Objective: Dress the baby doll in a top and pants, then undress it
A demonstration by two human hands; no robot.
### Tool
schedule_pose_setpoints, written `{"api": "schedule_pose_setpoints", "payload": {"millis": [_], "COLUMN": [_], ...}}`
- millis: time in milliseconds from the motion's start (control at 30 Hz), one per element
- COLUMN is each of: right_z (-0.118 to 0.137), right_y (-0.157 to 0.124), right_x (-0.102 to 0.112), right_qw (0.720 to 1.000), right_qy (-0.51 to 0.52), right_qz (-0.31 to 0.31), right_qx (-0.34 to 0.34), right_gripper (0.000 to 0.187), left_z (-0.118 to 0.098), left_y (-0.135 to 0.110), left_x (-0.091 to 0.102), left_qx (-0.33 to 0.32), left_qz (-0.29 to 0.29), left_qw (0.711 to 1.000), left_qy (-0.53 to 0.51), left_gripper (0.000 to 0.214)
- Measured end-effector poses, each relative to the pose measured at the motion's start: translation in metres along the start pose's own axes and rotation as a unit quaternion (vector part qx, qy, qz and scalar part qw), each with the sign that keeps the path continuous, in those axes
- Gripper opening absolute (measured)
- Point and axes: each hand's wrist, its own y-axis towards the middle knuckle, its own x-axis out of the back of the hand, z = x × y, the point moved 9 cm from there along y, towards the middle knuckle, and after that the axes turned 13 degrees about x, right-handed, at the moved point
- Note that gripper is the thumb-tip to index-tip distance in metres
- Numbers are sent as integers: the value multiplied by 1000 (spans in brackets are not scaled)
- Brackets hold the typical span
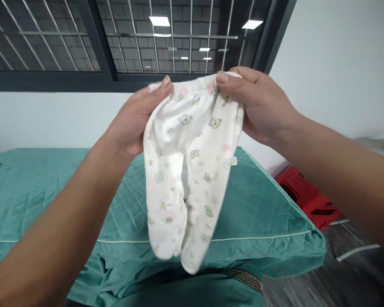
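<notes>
Footed baby pants (198, 140), white with small bear and leaf prints, hang in front of me by the waistband. My left hand (137, 115) pinches one end of the waistband, thumb on top. At the other end, my right hand (259, 102) grips the band in the same way, its thumb on the near side. Both legs dangle straight down, closed feet at the bottom. A small white tag sticks out from the right edge. The fingers behind the cloth are mostly hidden.
Below lies a padded surface with a green quilted cover (128, 209) and pale piping. A red plastic stool (307, 196) stands on the dark floor (348, 256) at the right. Behind are a white wall (51, 119) and a barred window (185, 42).
</notes>
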Motion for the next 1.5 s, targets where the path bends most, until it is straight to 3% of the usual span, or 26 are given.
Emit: {"api": "schedule_pose_setpoints", "payload": {"millis": [100, 167, 267, 367, 433, 500, 567, 633, 700, 767, 867, 933, 1033, 1133, 1267, 1333, 1400, 1500], "right_z": [-32, -62, -110, -153, -172, -179, -179, -181, -187, -194, -203, -209, -215, -215, -206, -200, -198, -195], "right_y": [-12, -24, -45, -69, -84, -100, -112, -115, -107, -98, -91, -91, -93, -98, -113, -115, -112, -98], "right_x": [-9, -19, -22, -18, -29, -52, -71, -78, -71, -59, -49, -49, -52, -60, -80, -84, -84, -75], "right_qw": [997, 992, 985, 977, 966, 940, 912, 908, 928, 946, 952, 948, 942, 936, 908, 903, 916, 946], "right_qy": [71, 100, 105, 96, 132, 184, 194, 162, 135, 143, 176, 188, 198, 207, 183, 161, 146, 171], "right_qz": [-27, -28, -55, -62, 7, 130, 246, 290, 247, 166, 79, 47, 11, 39, 222, 274, 257, 132], "right_qx": [-25, -65, -122, -179, -224, -256, -264, -257, -245, -238, -239, -253, -270, -283, -304, -288, -271, -242], "right_gripper": [38, 41, 47, 47, 48, 50, 49, 45, 40, 38, 40, 45, 48, 47, 42, 38, 36, 37], "left_z": [40, 70, 112, 142, 155, 168, 183, 195, 201, 207, 216, 220, 229, 234, 229, 228, 226, 222], "left_y": [-10, -18, -21, -12, -3, 2, 4, 2, -3, -11, -24, -23, -14, -10, -8, -9, -13, -23], "left_x": [-44, -60, -70, -63, -50, -42, -44, -49, -52, -57, -65, -63, -49, -38, -28, -28, -30, -32], "left_qx": [122, 173, 208, 205, 179, 177, 212, 252, 279, 305, 324, 313, 302, 294, 282, 282, 281, 285], "left_qz": [214, 247, 226, 157, 95, 55, 50, 64, 98, 164, 262, 251, 148, 95, 80, 86, 95, 107], "left_qw": [968, 948, 946, 965, 971, 971, 965, 957, 949, 935, 909, 916, 934, 933, 933, 930, 928, 930], "left_qy": [39, 102, 99, -44, -125, -152, -146, -130, -110, -72, -4, -17, -119, -185, -208, -219, -225, -205], "left_gripper": [49, 44, 36, 37, 36, 34, 34, 38, 44, 45, 35, 33, 36, 38, 45, 51, 55, 55]}}
